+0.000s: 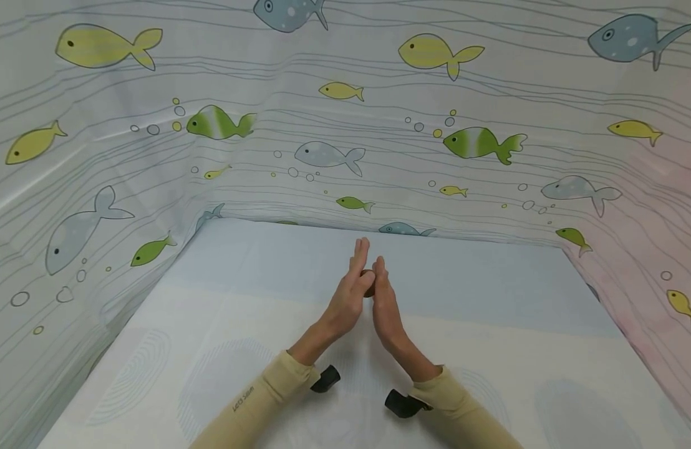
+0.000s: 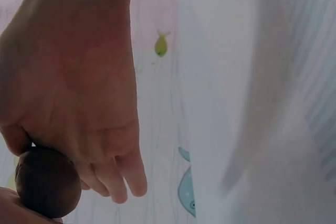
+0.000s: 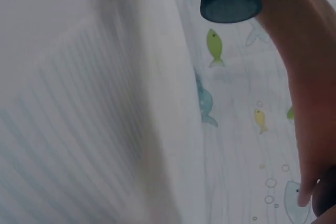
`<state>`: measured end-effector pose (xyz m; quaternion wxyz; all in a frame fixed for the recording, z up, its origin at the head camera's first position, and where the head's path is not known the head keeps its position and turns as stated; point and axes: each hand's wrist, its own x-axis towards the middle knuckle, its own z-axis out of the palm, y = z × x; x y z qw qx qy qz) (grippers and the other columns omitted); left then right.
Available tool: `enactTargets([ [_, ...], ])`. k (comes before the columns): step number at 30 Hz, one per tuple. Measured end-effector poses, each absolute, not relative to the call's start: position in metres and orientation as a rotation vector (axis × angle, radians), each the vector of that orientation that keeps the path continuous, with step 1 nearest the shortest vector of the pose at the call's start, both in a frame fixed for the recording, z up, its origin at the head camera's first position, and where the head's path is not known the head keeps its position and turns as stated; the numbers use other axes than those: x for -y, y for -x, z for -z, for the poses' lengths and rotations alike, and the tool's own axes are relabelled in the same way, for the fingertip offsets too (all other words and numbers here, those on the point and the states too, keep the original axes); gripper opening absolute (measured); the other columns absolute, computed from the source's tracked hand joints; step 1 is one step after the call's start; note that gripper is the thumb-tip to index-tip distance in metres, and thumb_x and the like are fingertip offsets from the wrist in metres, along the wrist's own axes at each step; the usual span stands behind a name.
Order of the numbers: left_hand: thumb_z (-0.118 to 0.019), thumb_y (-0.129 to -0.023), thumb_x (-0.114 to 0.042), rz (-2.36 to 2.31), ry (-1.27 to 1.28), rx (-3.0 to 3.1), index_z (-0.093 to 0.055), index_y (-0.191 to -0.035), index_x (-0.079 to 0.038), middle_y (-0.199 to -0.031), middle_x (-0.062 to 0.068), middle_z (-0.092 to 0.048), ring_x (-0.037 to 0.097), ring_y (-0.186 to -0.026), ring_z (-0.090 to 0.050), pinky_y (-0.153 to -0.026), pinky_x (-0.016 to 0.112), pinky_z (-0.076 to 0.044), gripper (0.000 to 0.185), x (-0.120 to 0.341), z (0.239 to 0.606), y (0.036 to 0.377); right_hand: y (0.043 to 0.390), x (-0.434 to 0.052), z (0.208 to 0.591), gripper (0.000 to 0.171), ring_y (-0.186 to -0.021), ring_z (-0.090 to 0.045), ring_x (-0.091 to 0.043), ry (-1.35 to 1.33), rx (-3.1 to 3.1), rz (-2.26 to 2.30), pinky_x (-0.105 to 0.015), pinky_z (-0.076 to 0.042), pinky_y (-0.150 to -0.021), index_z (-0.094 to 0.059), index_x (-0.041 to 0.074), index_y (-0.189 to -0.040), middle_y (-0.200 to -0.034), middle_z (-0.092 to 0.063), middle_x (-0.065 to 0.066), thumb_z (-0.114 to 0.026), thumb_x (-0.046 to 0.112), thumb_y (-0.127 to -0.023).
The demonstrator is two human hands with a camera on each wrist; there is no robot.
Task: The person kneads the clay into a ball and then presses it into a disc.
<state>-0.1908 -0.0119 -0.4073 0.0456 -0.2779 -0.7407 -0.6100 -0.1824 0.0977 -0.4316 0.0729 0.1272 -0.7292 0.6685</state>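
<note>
A dark brown ball [image 1: 368, 284] sits between the two palms, with both hands raised above the table. My left hand [image 1: 345, 302] presses it from the left, its fingers straight and pointing forward. From the right, the palm of my right hand [image 1: 386, 308] faces it, with the fingers extended too. In the left wrist view, the round ball [image 2: 48, 183] lies against the right palm [image 2: 79, 87], and a sliver of the left hand shows in the lower corner. Only part of the ball [image 3: 326, 192] shows in the right wrist view, beside the left hand.
Beneath the hands is a table with a pale blue and white cover [image 1: 256, 262]. Curtains printed with fish [image 1: 334, 156] enclose its back and sides. Black wrist cameras [image 1: 325, 379] stick out inward below both beige sleeves [image 1: 267, 390].
</note>
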Motion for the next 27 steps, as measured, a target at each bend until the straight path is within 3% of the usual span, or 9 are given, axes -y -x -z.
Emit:
enactTargets([
  [5,-0.026,-0.105,-0.033,1.898,0.783,2.251,-0.007,-0.159,-0.008,-0.166,-0.002,0.0,0.011,-0.152,0.005,-0.122,0.045,0.002,0.062,0.015,0.405,0.2,0.17,-0.091,0.428,0.056,-0.141,-0.03,-0.024,-0.452,2.144,-2.066,-0.049,-0.02,-0.117,-0.02,0.006,-0.157,-0.145,-0.041,-0.014,-0.014,0.037,-0.11],
  [6,-0.026,-0.105,-0.035,1.905,0.766,2.248,-0.007,-0.159,-0.008,-0.166,-0.002,0.0,0.01,-0.151,0.004,-0.122,0.044,0.002,0.063,0.016,0.405,0.203,0.167,-0.09,0.427,0.056,-0.145,-0.026,-0.023,-0.47,2.143,-2.074,-0.05,-0.019,-0.118,-0.018,0.006,-0.157,-0.154,-0.034,-0.012,-0.014,0.037,-0.11],
  [8,-0.026,-0.106,-0.037,1.915,0.74,2.237,-0.008,-0.159,-0.006,-0.166,0.0,-0.001,0.01,-0.152,0.003,-0.122,0.044,0.0,0.064,0.018,0.406,0.208,0.159,-0.088,0.426,0.06,-0.152,-0.003,-0.022,-0.494,2.162,-2.106,-0.053,-0.011,-0.12,0.003,0.009,-0.159,-0.165,-0.006,-0.007,-0.013,0.039,-0.11],
  [12,-0.025,-0.106,-0.041,1.932,0.686,2.243,-0.008,-0.159,-0.006,-0.166,0.001,0.0,0.01,-0.152,0.002,-0.122,0.042,-0.002,0.066,0.021,0.411,0.217,0.147,-0.084,0.422,0.062,-0.152,0.004,-0.023,-0.527,2.188,-2.122,-0.054,-0.011,-0.12,0.008,0.008,-0.158,-0.166,0.006,-0.005,-0.013,0.039,-0.109],
  [21,-0.022,-0.107,-0.039,2.055,0.694,2.271,-0.002,-0.159,-0.006,-0.166,0.003,0.006,0.013,-0.151,0.008,-0.122,0.044,0.0,0.064,0.021,0.429,0.217,0.144,-0.087,0.413,0.063,-0.152,0.005,-0.021,-0.516,2.218,-2.033,-0.051,-0.002,-0.121,0.004,0.006,-0.158,-0.166,0.006,-0.004,-0.015,0.041,-0.109],
  [27,-0.02,-0.107,-0.033,2.079,0.741,2.282,-0.003,-0.158,-0.002,-0.165,0.004,0.004,0.013,-0.151,0.005,-0.122,0.044,-0.002,0.062,0.017,0.433,0.21,0.152,-0.089,0.412,0.064,-0.152,0.004,-0.02,-0.498,2.193,-1.992,-0.05,-0.001,-0.121,0.003,0.003,-0.158,-0.166,0.004,-0.006,-0.015,0.041,-0.109],
])
